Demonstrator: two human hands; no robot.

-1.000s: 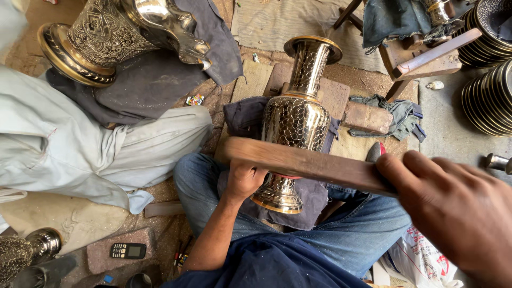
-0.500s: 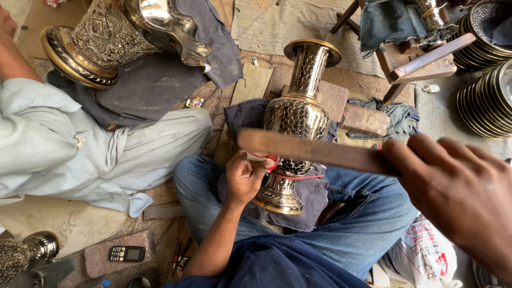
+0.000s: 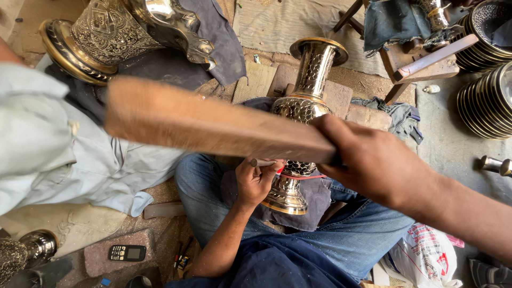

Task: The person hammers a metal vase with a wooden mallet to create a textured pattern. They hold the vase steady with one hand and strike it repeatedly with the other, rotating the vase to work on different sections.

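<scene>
Mallet raised over engraved brass vase

Brass vase [image 3: 298,122] lay across the seated worker's lap on a dark cloth [image 3: 314,197], hemmed in by denim knees, with a neighbour's pale sleeve [image 3: 32,128] close at the left. The left hand [image 3: 256,181] pinched a small chisel [image 3: 264,162] against the vase's lower body. The right hand [image 3: 373,165] gripped a wooden mallet [image 3: 213,125], swung higher and nearer the camera than half a second earlier. Stacked metal plates [image 3: 488,104] and a mobile phone [image 3: 127,252] sat on the dusty floor.
</scene>
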